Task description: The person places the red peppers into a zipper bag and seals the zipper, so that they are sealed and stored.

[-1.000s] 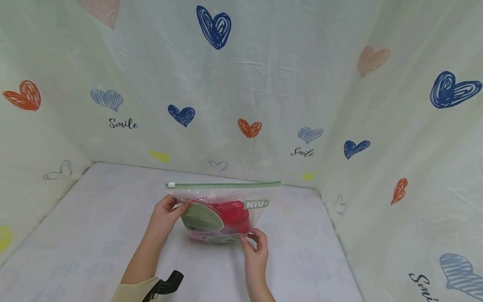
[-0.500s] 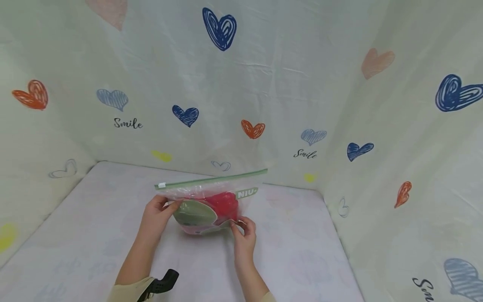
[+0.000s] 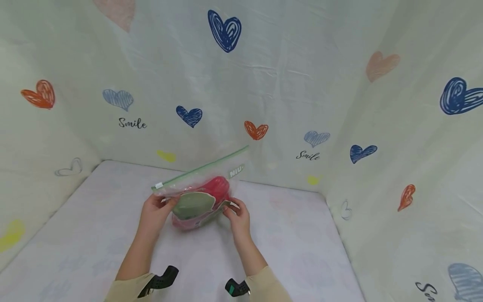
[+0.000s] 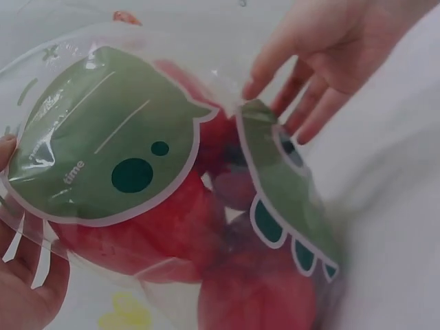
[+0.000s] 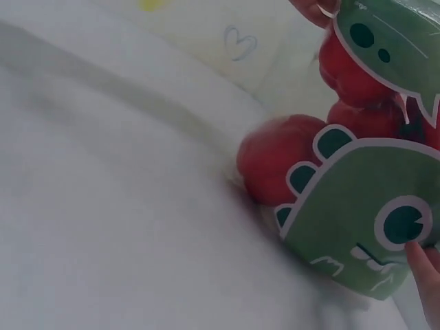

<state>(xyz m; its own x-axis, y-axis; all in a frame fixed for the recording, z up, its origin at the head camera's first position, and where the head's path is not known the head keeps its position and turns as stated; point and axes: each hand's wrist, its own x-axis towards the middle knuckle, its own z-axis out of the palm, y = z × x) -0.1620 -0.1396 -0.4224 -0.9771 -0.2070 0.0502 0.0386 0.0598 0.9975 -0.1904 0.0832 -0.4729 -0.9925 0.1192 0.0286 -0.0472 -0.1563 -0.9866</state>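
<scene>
A clear slider zip bag (image 3: 194, 205) with a green cartoon print hangs tilted between my hands, its right end higher. Its green zip strip (image 3: 203, 167) runs along the top and looks closed, with the white slider (image 3: 159, 185) at the left end. Inside are several shiny red lobed things (image 5: 282, 158), like bell peppers. My left hand (image 3: 152, 212) pinches the bag's left side, thumb in front. At the lower right corner, my right hand (image 3: 238, 216) pinches the bag between thumb and fingers. The bag's bottom is close over the table, part of it folded toward me.
The white table (image 3: 302, 239) stretches around the bag on all sides. Pale sheets (image 3: 264, 54) printed with hearts and "Smile" rise behind and beside it. Black wrist devices (image 3: 162, 280) sit below both hands.
The bag has tipped, its right end swinging up and leftward while the slider end drifts slightly left. My right hand has moved up and left with it; both grips stay.
</scene>
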